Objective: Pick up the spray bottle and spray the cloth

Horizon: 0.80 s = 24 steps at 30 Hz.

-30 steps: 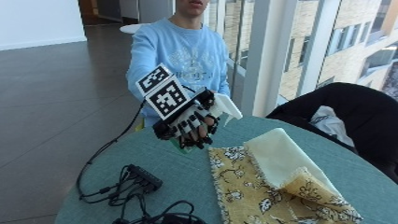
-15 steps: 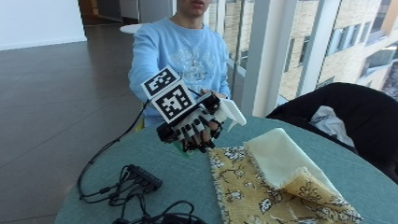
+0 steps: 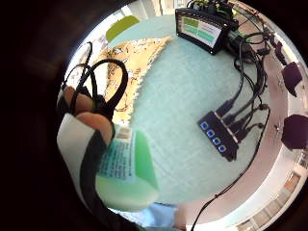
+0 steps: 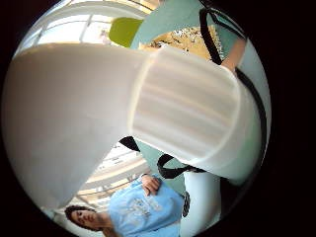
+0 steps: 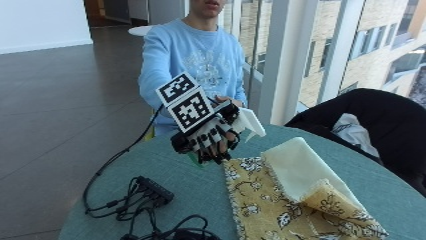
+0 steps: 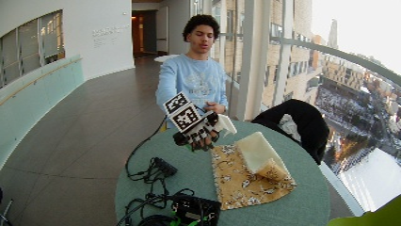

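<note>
From the outside view, your gloved right hand (image 5: 210, 132) is raised above the desk (image 5: 193, 175) near its far edge, just in front of you. Your grip is curled round the spray bottle (image 5: 247, 121), whose white head juts out of the hand toward the cloth (image 5: 286, 200). The bottle is clear of the desk. The patterned yellow cloth lies on the desk toward the window-side edge, with one part folded up so its pale underside shows, near the hand but apart from it. A black cable hub (image 5: 154, 189) sits by the opposite edge.

The wide outside view shows the same: the hand (image 6: 196, 133) holds the bottle (image 6: 225, 125) above the desk's far edge, the cloth (image 6: 247, 176) spread across the middle toward the window side.

In the little finger side palm view, the bottle's green body (image 3: 129, 168) with its label sits close against the palm, fingers (image 3: 84, 108) wrapped beside it, and the cloth (image 3: 132, 70) lies on the desk below.

In the thumb side palm view, the white spray head (image 4: 123, 118) fills most of the frame, with a corner of the cloth (image 4: 190, 39) beyond.

You appear to have finished the pick-up, and the aiming step is in hand. Next, I judge you need to point the nozzle at the cloth, then squeeze the trigger.
</note>
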### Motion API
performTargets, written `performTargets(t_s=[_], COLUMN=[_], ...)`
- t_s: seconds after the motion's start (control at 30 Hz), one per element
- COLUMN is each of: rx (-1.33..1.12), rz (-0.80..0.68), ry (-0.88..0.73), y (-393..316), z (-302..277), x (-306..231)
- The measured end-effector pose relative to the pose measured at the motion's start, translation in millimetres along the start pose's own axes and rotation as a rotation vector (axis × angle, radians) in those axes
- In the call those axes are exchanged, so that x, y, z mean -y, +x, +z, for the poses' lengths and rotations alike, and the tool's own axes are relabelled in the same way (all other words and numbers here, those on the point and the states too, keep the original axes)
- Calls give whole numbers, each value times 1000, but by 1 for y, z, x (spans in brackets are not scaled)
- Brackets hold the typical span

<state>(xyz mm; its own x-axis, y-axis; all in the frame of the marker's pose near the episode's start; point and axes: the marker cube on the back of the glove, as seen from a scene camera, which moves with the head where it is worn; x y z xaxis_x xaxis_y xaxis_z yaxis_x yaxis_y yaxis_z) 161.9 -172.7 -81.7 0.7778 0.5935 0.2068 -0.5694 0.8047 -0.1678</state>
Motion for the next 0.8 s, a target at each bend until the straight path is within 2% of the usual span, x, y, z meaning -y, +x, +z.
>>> performTargets(t_s=[0.4,0.63,0.8], rx=[68,341,507], rz=[-48,-225,-393], ry=[34,112,99], y=[-13,-60,-114], z=[8,24,49], x=[-4,-21,-43])
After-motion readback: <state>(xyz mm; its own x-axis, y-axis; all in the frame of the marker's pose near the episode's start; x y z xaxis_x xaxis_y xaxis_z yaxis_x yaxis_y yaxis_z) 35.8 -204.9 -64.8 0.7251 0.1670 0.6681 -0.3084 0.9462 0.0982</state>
